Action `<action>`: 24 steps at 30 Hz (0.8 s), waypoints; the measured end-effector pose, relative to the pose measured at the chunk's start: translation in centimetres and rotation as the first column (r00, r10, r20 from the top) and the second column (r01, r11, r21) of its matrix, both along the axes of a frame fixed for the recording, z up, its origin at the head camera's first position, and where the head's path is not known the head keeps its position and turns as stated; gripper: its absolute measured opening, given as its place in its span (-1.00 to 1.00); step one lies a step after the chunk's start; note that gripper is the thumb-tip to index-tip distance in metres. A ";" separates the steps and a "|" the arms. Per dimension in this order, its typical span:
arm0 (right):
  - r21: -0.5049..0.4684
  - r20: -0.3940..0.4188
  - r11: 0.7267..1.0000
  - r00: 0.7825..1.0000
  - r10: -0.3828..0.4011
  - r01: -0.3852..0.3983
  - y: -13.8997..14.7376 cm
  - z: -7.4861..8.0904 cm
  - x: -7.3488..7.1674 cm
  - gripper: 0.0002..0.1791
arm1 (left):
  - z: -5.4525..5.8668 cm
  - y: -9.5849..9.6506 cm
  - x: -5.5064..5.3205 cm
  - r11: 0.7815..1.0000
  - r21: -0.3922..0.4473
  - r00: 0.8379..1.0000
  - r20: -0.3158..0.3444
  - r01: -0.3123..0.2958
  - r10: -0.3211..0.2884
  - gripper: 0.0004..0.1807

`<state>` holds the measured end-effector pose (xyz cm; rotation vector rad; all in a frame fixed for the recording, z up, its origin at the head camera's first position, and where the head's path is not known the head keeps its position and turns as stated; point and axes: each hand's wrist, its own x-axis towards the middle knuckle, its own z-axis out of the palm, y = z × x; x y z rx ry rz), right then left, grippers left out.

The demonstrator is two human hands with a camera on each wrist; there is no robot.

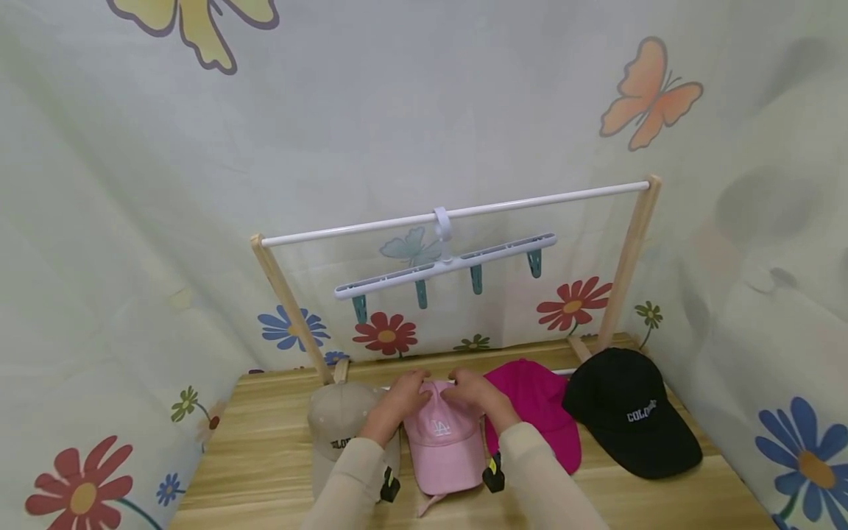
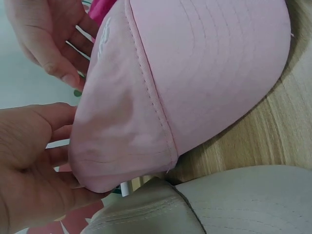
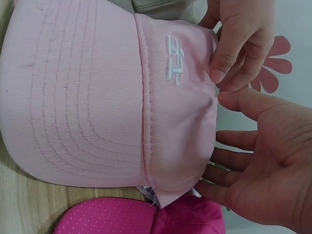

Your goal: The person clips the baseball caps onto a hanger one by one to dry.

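A pink baseball cap with white stitched lettering lies brim toward me on the wooden table. My left hand holds the left side of its crown, the thumb on the front and the fingers partly hidden behind. On the other side my right hand holds the crown, with thumb and fingers spread around its edge. Both thumbs come close together at the top of the crown. Left of it, a beige cap is partly covered by my left forearm. A magenta cap lies beside my right hand.
A black cap lies at the table's right. Behind the caps stands a wooden rack with a white rail. A white hanger with several green clips hangs from it. A patterned cloth surrounds the table.
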<state>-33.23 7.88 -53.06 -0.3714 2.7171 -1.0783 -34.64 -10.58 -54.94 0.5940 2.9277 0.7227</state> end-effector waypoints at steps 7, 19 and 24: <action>-0.004 0.011 1.000 1.000 -0.013 0.013 0.1 -0.9 -0.4 -0.53 | -0.5 -0.2 -0.4 0.999 -0.017 0.999 -0.012 -0.035 0.035 -0.66; -0.025 -0.013 1.000 1.000 -0.011 0.011 0.7 -1.6 -0.9 -0.69 | -0.6 -0.3 -0.3 0.998 0.047 0.998 -0.053 -0.033 0.035 -0.82; -0.029 -0.064 0.999 0.998 -0.028 0.026 0.7 -2.0 -1.4 -0.88 | -0.7 -0.4 -0.3 0.994 0.104 0.998 -0.048 -0.038 0.043 -0.75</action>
